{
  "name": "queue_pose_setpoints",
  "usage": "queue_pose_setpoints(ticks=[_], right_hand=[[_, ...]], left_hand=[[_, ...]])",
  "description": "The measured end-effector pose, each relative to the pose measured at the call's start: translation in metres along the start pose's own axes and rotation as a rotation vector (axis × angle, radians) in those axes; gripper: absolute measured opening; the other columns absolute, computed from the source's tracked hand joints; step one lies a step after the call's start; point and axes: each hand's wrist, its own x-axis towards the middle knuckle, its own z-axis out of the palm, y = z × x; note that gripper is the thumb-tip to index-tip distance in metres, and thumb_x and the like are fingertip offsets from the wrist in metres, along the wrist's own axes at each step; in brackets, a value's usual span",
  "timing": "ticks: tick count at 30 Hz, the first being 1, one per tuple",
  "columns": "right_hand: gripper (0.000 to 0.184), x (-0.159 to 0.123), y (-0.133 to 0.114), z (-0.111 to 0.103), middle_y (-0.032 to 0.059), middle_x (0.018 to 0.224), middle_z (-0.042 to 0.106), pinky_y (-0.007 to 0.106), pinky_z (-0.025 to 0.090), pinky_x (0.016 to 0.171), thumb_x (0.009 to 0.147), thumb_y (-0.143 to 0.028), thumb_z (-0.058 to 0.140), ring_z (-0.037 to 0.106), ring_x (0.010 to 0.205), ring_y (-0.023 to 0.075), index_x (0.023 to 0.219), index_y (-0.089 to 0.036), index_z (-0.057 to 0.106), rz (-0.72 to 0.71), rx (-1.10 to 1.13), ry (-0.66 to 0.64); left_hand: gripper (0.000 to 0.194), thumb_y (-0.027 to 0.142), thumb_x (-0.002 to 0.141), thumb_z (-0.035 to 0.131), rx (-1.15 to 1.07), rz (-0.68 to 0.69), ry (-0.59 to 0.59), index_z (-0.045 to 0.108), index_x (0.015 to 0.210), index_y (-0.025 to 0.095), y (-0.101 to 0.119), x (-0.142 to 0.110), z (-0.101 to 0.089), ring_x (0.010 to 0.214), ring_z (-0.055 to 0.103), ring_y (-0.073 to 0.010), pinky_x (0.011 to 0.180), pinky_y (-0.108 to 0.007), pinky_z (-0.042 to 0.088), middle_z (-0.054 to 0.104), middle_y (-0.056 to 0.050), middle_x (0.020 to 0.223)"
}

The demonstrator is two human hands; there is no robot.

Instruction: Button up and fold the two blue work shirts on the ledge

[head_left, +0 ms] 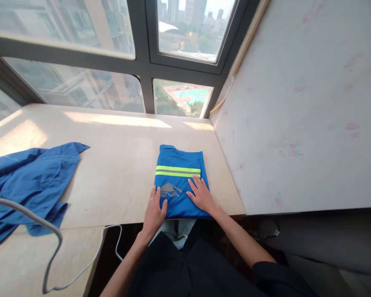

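Note:
A blue work garment (179,159) lies folded into a compact rectangle near the front edge of the wooden ledge. Across it runs a yellow-green and grey reflective band, with a grey printed logo below. My left hand (155,210), a ring on one finger, rests at the garment's lower left side with its fingers apart. On the right part of the cloth, just under the band, my right hand (201,194) lies flat with its fingers spread. Neither hand grips the fabric.
A second blue garment (34,177) lies loosely spread at the left. A grey cable (57,235) loops across the lower left. Windows (185,97) stand behind the ledge (117,165), and a pale patterned wall (297,115) bounds its right side.

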Motion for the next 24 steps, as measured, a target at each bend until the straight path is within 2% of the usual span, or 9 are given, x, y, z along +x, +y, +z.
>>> queue_pose_setpoints(ticks=[8,12,15,18,24], right_hand=[[0.058,-0.001,0.106,-0.03,0.0115,0.16,0.027,0.05,0.022,0.12,0.1,-0.047,0.042,0.022,0.149,0.0251,0.151,-0.02,0.037,-0.031,-0.013,-0.071],[0.054,0.001,0.148,-0.038,0.0108,0.157,0.033,0.047,0.023,0.121,0.101,-0.042,0.04,0.027,0.147,0.0229,0.149,-0.017,0.041,0.03,0.004,-0.078],[0.05,0.004,0.161,-0.039,0.0103,0.155,0.037,0.045,0.025,0.12,0.101,-0.036,0.038,0.031,0.146,0.021,0.146,-0.015,0.045,0.084,0.027,-0.048],[0.047,0.007,0.163,-0.038,0.0081,0.154,0.04,0.044,0.024,0.12,0.101,-0.031,0.035,0.033,0.145,0.0189,0.144,-0.017,0.048,0.106,0.06,-0.021],[0.047,0.007,0.162,-0.04,0.0092,0.154,0.04,0.049,0.028,0.118,0.099,-0.028,0.037,0.034,0.145,0.0208,0.144,-0.019,0.048,0.122,0.058,-0.06]], left_hand=[[0.066,0.034,0.093,0.044,0.004,0.175,-0.127,0.029,0.151,0.005,0.046,0.016,0.072,0.148,0.021,-0.0343,0.116,-0.054,0.03,0.021,-0.025,0.158],[0.07,0.034,0.092,0.046,0.108,0.263,-0.204,0.03,0.149,-0.001,0.077,0.03,0.092,0.147,0.019,-0.0385,0.115,-0.055,0.031,0.019,-0.03,0.157],[0.072,0.037,0.092,0.047,0.25,0.269,-0.233,0.031,0.148,-0.004,0.093,0.032,0.095,0.146,0.022,-0.0413,0.115,-0.056,0.028,0.021,-0.032,0.155],[0.074,0.04,0.092,0.048,0.343,0.252,-0.234,0.03,0.15,-0.002,0.101,0.03,0.096,0.146,0.023,-0.041,0.115,-0.055,0.026,0.021,-0.03,0.156],[0.076,0.047,0.093,0.047,0.256,0.231,-0.268,0.029,0.152,0.003,0.095,0.028,0.095,0.148,0.017,-0.0392,0.116,-0.056,0.025,0.016,-0.027,0.159]])
